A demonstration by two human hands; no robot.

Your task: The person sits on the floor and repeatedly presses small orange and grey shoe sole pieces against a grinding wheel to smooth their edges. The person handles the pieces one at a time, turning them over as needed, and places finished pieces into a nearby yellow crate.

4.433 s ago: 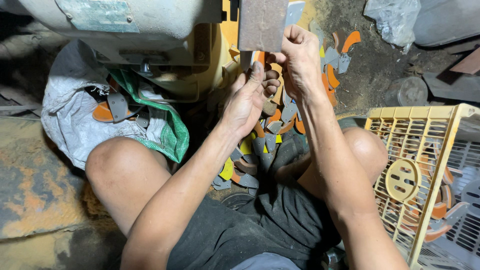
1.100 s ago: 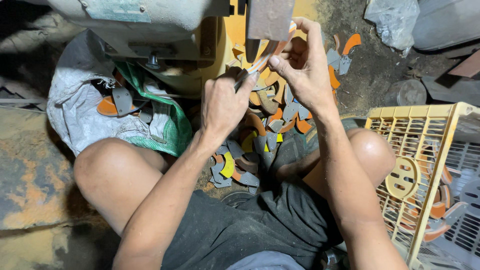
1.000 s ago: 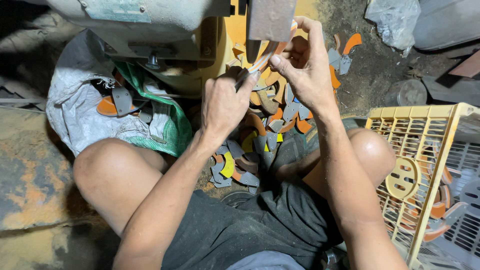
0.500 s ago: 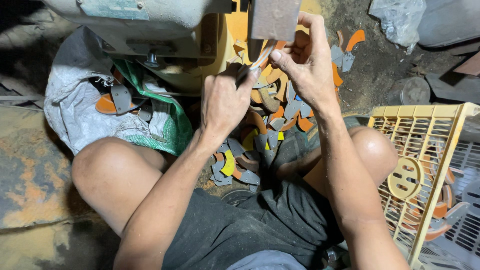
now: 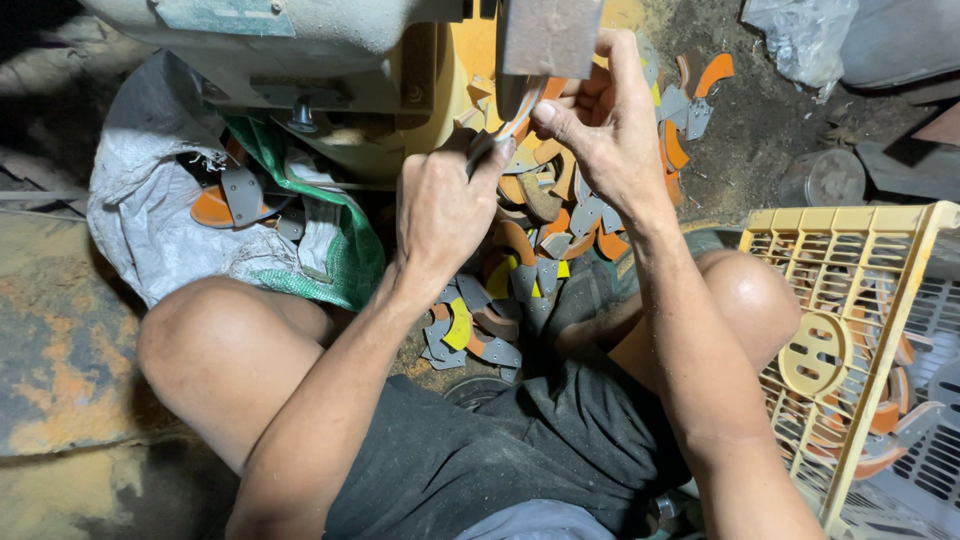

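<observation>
Curved strip piece [image 5: 515, 115] sits just under the machine's steel block [image 5: 548, 35], pinched at both ends: your left hand [image 5: 440, 215] closes on its lower end, your right hand [image 5: 600, 125] nips the upper, likely to steady it there. Cut grey and orange pieces [image 5: 520, 265] lie heaped below the block.
</observation>
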